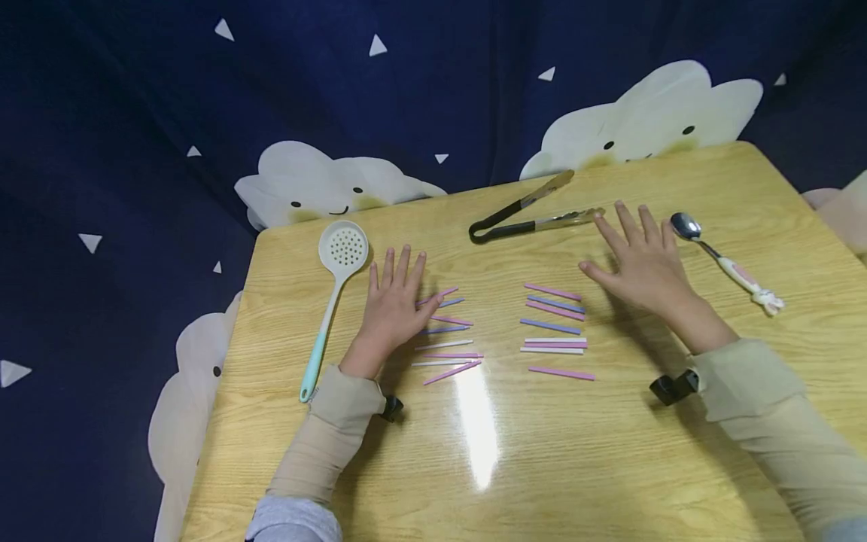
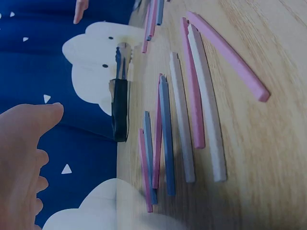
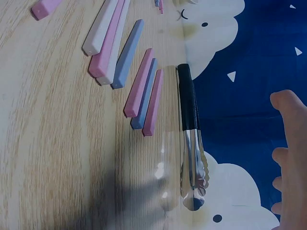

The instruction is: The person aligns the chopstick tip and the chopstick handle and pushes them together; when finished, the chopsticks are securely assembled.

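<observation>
My left hand (image 1: 393,312) is held with fingers straight and spread beside the left group of thin pink, blue and white sticks (image 1: 454,355). Its thumb overlaps some stick ends in the head view; the left wrist view shows the hand apart from the sticks (image 2: 207,105). On the other side, my right hand (image 1: 646,271) spreads its fingers, holding nothing, between the metal tongs (image 1: 508,230) and a spoon (image 1: 738,275). Its index fingertip overlaps a tong tip in the head view; contact is unclear. A second group of sticks (image 1: 562,373) lies left of that hand, in a rough column.
A white slotted skimmer (image 1: 343,247) with a mint handle lies left of my left hand. The wooden table (image 1: 542,467) ends at a dark blue curtain (image 1: 433,90) with cloud prints, close behind the tongs. Glare marks the table's middle.
</observation>
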Tool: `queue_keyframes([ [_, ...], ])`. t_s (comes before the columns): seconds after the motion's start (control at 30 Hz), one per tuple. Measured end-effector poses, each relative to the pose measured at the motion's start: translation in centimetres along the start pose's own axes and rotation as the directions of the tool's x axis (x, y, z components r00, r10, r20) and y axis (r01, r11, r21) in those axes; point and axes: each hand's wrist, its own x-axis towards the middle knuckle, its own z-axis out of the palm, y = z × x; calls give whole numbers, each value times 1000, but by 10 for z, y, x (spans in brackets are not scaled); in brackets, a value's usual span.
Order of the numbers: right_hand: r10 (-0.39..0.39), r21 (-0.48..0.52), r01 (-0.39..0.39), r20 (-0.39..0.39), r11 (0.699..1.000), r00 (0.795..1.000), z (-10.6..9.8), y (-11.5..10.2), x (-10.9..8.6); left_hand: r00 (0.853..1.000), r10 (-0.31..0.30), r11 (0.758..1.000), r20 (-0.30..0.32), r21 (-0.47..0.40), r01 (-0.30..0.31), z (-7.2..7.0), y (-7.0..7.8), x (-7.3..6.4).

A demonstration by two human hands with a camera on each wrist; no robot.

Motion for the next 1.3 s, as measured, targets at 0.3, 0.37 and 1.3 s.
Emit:
queue_keyframes([
  [0.3,1,13,-1,5,1000,1000,2,0,0,1000,0,1000,-18,11,0,-1,-2,-2],
  [0.37,2,15,-2,9,1000,1000,2,0,-1,1000,-2,1000,-13,1,2,-1,-2,-2],
  [1.3,-67,144,74,-56,987,996,10,1,4,999,48,985,-27,-166,-51,13,-12,15],
])
